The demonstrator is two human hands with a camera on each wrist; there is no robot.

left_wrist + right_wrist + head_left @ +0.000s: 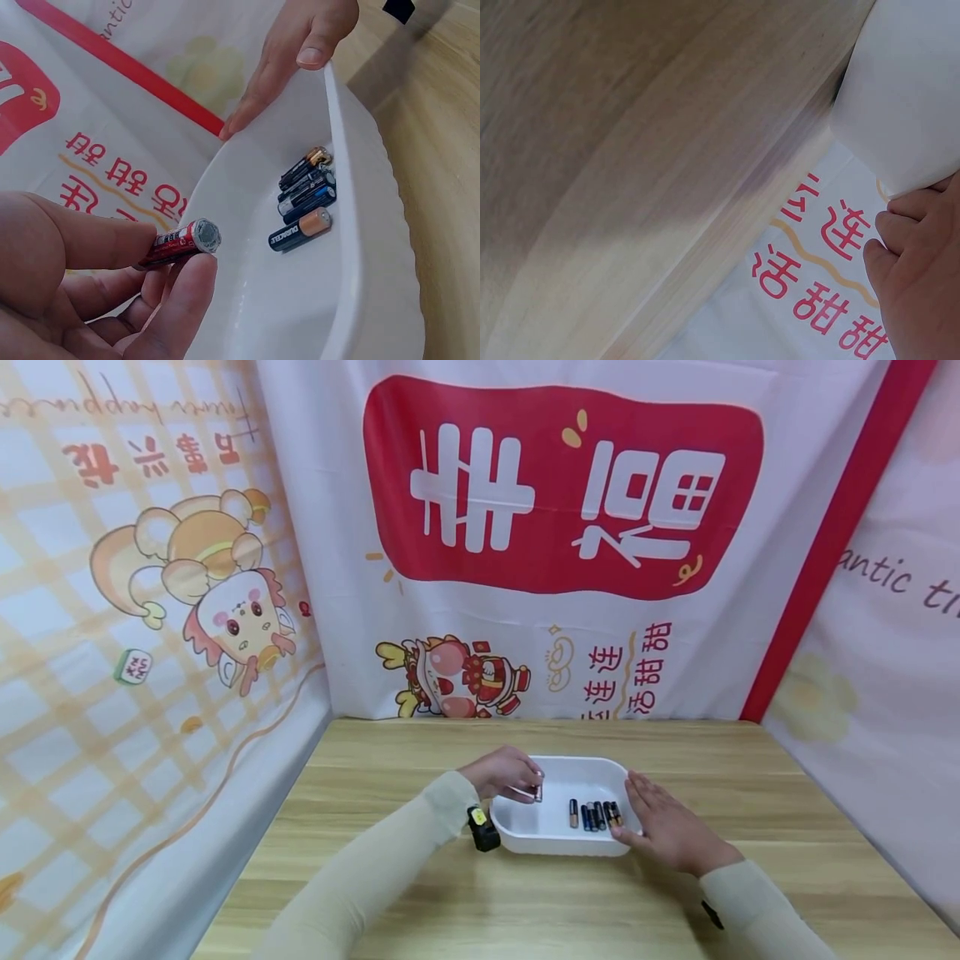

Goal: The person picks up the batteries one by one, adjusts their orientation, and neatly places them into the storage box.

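Observation:
My left hand [504,773] pinches a red battery [178,244] between thumb and fingers, above the left part of a white tray [566,845]. In the left wrist view the battery's silver end faces outward. Several dark batteries lie in the tray's right half, among them a black-and-copper Duracell battery [300,229] a little apart from the others. My right hand [671,827] rests on the tray's right rim with its fingers stretched along it and the thumb at the near corner. The right wrist view shows my right hand's fingers [901,232] against the white tray wall [900,97].
The tray stands on a wooden table [480,910] with light grain. Printed cloth hangs behind the table [345,527] and along both sides. A black wrist camera [483,829] sits on the left wrist, close to the tray's left end.

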